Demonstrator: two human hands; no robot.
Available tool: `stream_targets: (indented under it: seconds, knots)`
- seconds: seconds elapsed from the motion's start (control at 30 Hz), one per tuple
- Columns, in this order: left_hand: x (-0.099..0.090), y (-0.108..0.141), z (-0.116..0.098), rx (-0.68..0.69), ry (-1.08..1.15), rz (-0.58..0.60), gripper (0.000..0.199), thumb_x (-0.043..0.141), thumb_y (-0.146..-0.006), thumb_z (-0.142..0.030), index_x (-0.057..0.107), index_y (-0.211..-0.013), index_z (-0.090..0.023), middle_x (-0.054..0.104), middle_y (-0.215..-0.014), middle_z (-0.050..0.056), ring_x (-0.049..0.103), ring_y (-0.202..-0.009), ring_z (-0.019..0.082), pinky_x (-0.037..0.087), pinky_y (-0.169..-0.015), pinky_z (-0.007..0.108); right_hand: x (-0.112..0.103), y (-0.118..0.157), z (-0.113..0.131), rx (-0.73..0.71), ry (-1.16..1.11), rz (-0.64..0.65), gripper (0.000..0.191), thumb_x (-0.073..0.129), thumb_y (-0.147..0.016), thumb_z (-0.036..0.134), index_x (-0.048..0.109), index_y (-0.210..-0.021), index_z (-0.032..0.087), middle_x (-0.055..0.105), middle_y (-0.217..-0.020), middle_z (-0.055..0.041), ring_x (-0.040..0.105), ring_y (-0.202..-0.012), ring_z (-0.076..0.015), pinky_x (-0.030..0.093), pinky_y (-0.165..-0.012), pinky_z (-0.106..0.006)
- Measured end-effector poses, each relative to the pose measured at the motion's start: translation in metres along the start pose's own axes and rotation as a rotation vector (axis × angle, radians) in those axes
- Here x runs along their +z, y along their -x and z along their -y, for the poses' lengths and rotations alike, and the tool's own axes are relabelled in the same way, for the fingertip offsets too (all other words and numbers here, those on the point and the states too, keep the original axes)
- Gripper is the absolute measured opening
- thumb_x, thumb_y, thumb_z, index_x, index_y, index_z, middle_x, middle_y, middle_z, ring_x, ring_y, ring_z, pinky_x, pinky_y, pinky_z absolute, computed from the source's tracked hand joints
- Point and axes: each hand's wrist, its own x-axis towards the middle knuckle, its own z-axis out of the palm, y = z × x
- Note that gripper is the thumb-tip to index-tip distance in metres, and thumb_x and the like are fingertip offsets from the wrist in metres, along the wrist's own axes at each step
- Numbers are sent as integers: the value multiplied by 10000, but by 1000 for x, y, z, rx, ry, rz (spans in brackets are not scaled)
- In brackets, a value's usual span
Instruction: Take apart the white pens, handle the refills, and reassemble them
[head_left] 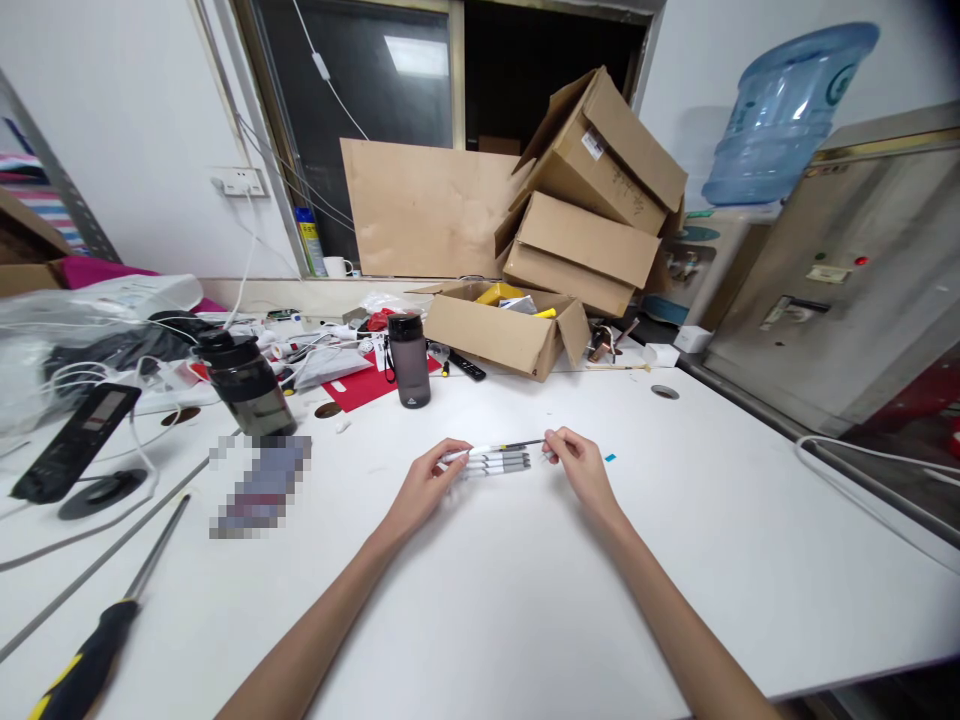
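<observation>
Above the white table, my left hand (429,480) pinches the white end of a slim pen (484,449). A thin dark length, like a refill, runs from it to the right. My right hand (579,464) closes its thumb and forefinger on that dark tip. Several white-and-grey pens (506,465) lie side by side just below, close to my left fingertips. Something small and pale shows beneath my right fingers, too small to make out. A small blue piece (610,458) lies to the right of my right hand.
A dark bottle (410,365) and an open cardboard box (491,335) stand behind my hands. To the left are another bottle (244,385), a screwdriver (105,625), cables and a blurred-out item (262,490). A metal cabinet (847,270) borders the table's right side.
</observation>
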Motion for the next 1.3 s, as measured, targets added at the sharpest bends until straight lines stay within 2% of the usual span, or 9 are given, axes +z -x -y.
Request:
stream_targets:
  seconds: [0.23, 0.37, 0.57, 0.67, 0.83, 0.93, 1.17, 1.3]
  knots:
    - [8, 3, 2, -17, 22, 65, 347, 557, -963, -490, 699, -1130, -221, 702, -1032, 25, 517, -675, 143, 403, -635, 253, 18, 10, -10, -15, 27, 226, 321, 620, -913, 507, 657, -804, 208, 613, -776, -5, 567, -764, -189, 417, -729, -288]
    - [9, 3, 5, -34, 21, 64, 346, 564, -961, -497, 698, -1115, -218, 693, -976, 15, 494, -637, 133, 390, -606, 248, 20, 11, -15, 5, 35, 245, 334, 599, -925, 516, 656, -797, 213, 629, -787, -4, 577, -777, -192, 423, -739, -287]
    - [7, 1, 6, -18, -1, 60, 324, 560, -966, -475, 704, -1125, -232, 716, -1064, 24, 535, -702, 152, 418, -667, 258, 17, 10, -15, 18, 24, 259, 332, 598, -927, 519, 678, -812, 218, 647, -808, -10, 584, -793, -199, 437, -749, -289]
    - [6, 1, 6, -20, -9, 54, 340, 557, -963, -487, 707, -1128, -229, 721, -1063, 30, 540, -692, 155, 423, -662, 262, 17, 11, -10, 23, 50, 260, 381, 569, -940, 552, 696, -802, 220, 655, -802, -14, 593, -793, -202, 445, -766, -292]
    - [5, 0, 7, -22, -15, 41, 344, 556, -962, -493, 707, -1121, -228, 724, -1073, 30, 555, -708, 158, 428, -668, 266, 17, 11, -8, 60, 3, 234, 550, 428, -978, 641, 733, -815, 213, 723, -903, -43, 632, -804, -207, 470, -865, -327]
    - [4, 0, 5, -20, -17, 34, 346, 550, -961, -499, 706, -1115, -230, 726, -1080, 31, 559, -723, 163, 431, -678, 273, 15, 8, -11, 70, -12, 205, 583, 403, -974, 658, 738, -814, 207, 724, -881, -55, 639, -781, -215, 479, -859, -346]
    - [0, 0, 0, -16, -32, 11, 356, 528, -969, -504, 701, -1103, -222, 715, -1026, 35, 533, -710, 166, 417, -667, 274, 6, 0, -22, 63, 16, 100, 314, 615, -865, 512, 716, -852, 214, 706, -814, -28, 647, -779, -218, 485, -808, -340]
    - [-2, 0, -1, -13, -25, -1, 321, 540, -970, -484, 706, -1078, -232, 712, -1011, 19, 517, -683, 153, 402, -653, 264, 3, -3, -24, 61, 1, 40, 235, 699, -790, 424, 690, -895, 213, 701, -828, -22, 635, -780, -207, 478, -788, -332]
